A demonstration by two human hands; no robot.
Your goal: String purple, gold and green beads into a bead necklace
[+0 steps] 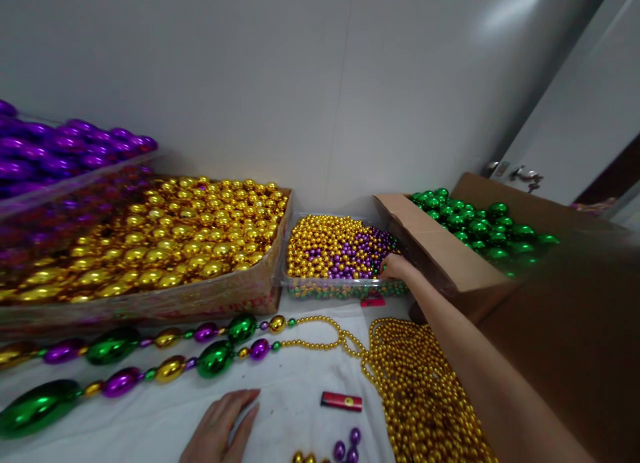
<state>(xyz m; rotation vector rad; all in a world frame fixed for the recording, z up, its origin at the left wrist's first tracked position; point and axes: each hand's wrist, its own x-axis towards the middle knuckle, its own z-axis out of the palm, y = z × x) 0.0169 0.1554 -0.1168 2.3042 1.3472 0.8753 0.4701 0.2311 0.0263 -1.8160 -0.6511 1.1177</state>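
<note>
My right hand (396,267) reaches into the right end of a clear plastic bin (300,282) of small gold and purple beads (345,253). Its fingers are curled down among the beads, a speck of green shows beside them, and what they hold is hidden. Low in the view, my left hand (220,426) rests over the white cloth (280,396), thumb and fingers apart, holding nothing visible. Just beyond it lies a strand of large green, gold and purple beads (215,358), joined to thin gold bead chain (310,345). To its right are a red lighter (341,401) and loose purple beads (353,438).
A box of gold beads (200,229) stands left of the bin, with a container of purple beads (65,146) farther left. At right, a cardboard box (445,243) holds green beads (480,226). Bundled gold bead strands (425,389) lie under my right forearm.
</note>
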